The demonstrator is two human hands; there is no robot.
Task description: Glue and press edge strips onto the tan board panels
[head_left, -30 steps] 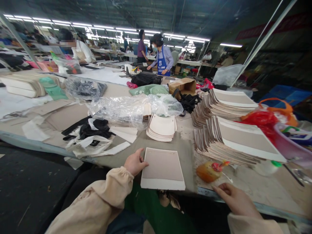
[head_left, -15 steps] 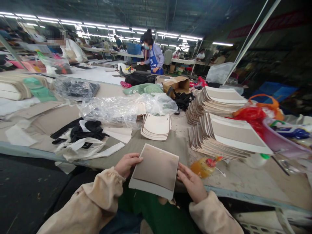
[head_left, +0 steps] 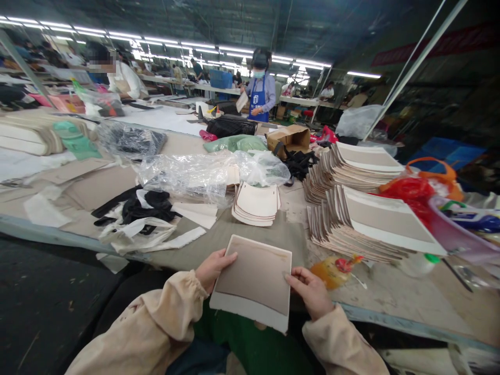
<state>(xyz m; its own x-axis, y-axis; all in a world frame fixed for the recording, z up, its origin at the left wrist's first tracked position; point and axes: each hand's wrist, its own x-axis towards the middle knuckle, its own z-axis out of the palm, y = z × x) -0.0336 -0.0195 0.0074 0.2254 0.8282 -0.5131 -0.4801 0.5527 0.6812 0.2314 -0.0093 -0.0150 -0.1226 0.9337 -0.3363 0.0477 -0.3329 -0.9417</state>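
A squarish panel (head_left: 255,273), grey-brown with a white border, is held over my lap at the table's front edge. My left hand (head_left: 214,265) grips its left side, thumb on top. At the right side, my right hand (head_left: 310,289) pinches the edge between thumb and fingers. Beyond the panel lies a small pile of cream curved pieces (head_left: 255,203). To the right stand two fanned stacks of similar panels, a nearer one (head_left: 390,216) and a farther one (head_left: 367,159). An orange bottle (head_left: 330,272) with a red top lies by my right hand.
Black and white fabric strips (head_left: 146,211) and clear plastic bags (head_left: 187,174) lie at the left and centre. A cardboard box (head_left: 289,139) sits farther back. At the right are a red bag (head_left: 416,192) and a purple basin (head_left: 453,229). A person in a blue apron (head_left: 260,96) stands across the table.
My right hand has shifted up along the panel's edge, its fingers now more bent. The view has turned slightly left. The person in the apron now stands more upright, holding a pale piece.
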